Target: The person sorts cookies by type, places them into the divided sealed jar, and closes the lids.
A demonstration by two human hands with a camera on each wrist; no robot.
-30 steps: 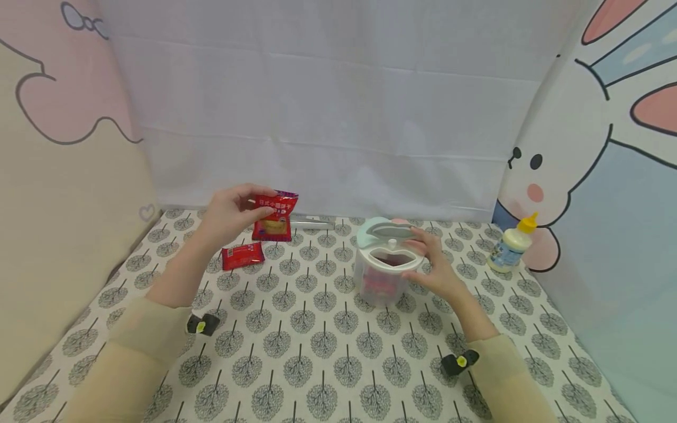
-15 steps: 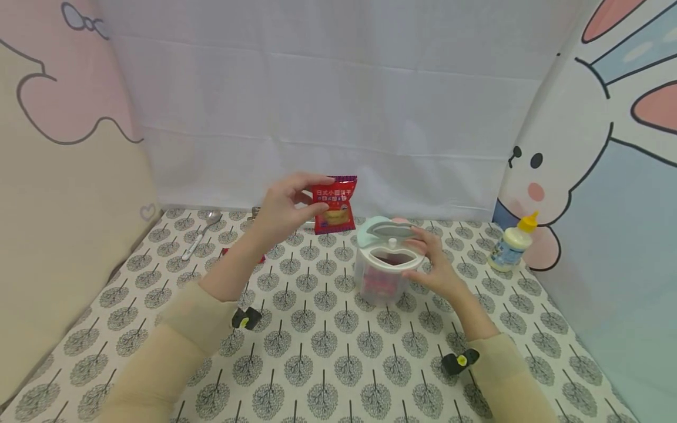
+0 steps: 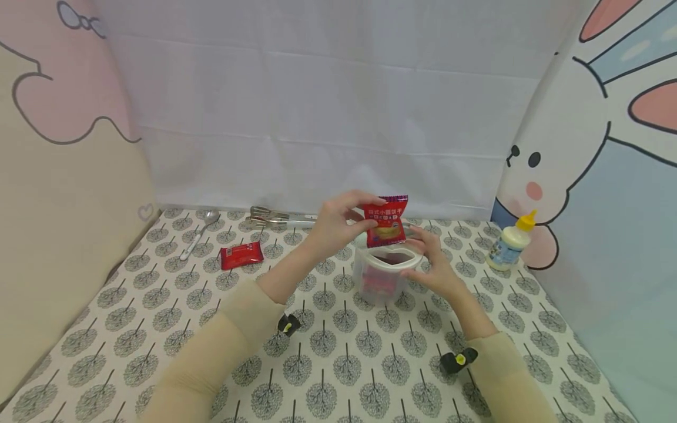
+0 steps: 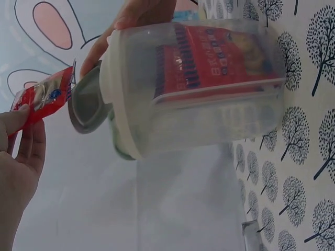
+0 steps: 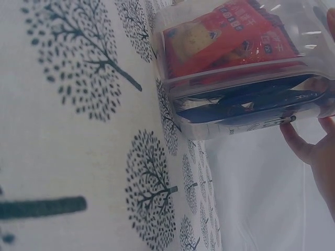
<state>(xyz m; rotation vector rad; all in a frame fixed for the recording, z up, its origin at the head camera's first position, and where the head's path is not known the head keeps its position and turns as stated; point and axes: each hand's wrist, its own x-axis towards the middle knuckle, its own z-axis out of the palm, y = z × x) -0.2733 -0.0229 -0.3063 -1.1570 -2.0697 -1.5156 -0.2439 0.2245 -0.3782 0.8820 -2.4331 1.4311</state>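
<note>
My left hand (image 3: 341,220) pinches a small red biscuit packet (image 3: 388,223) by its side, just above the opening of a clear storage box (image 3: 381,285) with a white top. In the left wrist view a grey flap lid (image 4: 88,102) stands raised on the box, and red biscuit packets (image 4: 225,60) show through its wall. My right hand (image 3: 436,267) grips the top of the box, thumb at the front rim and fingers at the raised flap. Through another side, dark blue packaging (image 5: 251,104) shows in the right wrist view. Another red packet (image 3: 241,255) lies on the table.
A white-handled spoon (image 3: 197,238) lies at the back left. Metal utensils with a looped wire end (image 3: 275,217) lie along the back edge. A squeeze bottle (image 3: 510,244) with a yellow nozzle stands at the right, by the printed curtain.
My left hand has carried the red biscuit packet rightward from the left of the table to above the box. The spoon and the other packet are uncovered. My right hand stays on the box.
</note>
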